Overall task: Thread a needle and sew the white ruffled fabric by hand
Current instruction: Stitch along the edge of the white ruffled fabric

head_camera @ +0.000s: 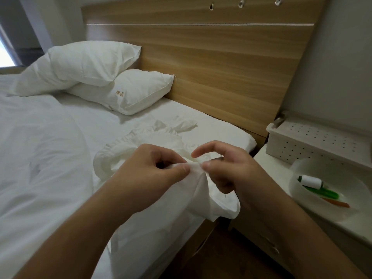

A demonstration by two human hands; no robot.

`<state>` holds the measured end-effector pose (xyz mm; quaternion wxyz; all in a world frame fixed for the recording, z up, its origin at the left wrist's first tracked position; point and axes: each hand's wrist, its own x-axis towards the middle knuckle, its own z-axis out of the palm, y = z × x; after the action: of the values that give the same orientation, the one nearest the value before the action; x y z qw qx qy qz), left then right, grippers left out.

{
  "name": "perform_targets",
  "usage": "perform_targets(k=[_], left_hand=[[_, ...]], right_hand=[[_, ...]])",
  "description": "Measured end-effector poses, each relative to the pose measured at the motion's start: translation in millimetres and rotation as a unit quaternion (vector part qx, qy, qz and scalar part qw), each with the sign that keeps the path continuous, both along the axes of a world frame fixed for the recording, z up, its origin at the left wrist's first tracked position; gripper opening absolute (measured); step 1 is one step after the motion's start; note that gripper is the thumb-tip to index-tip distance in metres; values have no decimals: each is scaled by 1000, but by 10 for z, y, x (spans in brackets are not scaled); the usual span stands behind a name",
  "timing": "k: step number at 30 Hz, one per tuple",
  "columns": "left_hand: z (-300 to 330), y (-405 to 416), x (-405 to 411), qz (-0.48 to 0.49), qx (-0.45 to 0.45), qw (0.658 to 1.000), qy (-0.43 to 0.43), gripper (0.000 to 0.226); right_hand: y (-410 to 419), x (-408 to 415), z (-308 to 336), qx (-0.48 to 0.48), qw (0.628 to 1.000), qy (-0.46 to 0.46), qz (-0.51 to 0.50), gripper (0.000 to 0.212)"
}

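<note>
My left hand (149, 170) pinches a fold of the white ruffled cotton fabric (141, 141). My right hand (225, 168), at its three o'clock, pinches the same fold, forefinger raised.

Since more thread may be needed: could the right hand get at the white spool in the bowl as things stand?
Probably yes: the thread spool lies uncovered in the open bowl beside the right hand, but that hand is pinching the white ruffled fabric and must release it first.
</note>
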<state>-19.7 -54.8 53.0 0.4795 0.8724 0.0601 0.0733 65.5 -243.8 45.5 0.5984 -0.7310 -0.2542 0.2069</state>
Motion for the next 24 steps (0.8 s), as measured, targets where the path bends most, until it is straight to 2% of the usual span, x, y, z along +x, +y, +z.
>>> perform_targets(k=[2, 4, 8, 11, 15, 18, 24], left_hand=[[0, 3, -6, 15, -6, 1000, 3, 13], [-1, 4, -10, 21, -11, 1000, 3, 13], [6, -2, -16, 24, -18, 1000, -5, 12], [12, -16, -13, 25, -19, 999, -12, 12], [6, -19, -9, 23, -29, 999, -18, 13], [12, -22, -12, 18, -34, 999, -17, 13], [28, -33, -35, 7, -34, 999, -25, 14]], right_hand=[[28, 62, 54, -12, 991, 137, -6, 38], [25, 73, 64, 24, 985, 169, -9, 50], [-59, 3, 5, 60, 996, 56, -37, 43], [-72, -41, 22, 72, 997, 15, -17, 36], [-77, -96, 47, 55, 997, -40, -22, 10], [-80, -119, 13, 22, 995, -96, -30, 12], [-39, -114, -56, -1, 992, -122, -40, 11]])
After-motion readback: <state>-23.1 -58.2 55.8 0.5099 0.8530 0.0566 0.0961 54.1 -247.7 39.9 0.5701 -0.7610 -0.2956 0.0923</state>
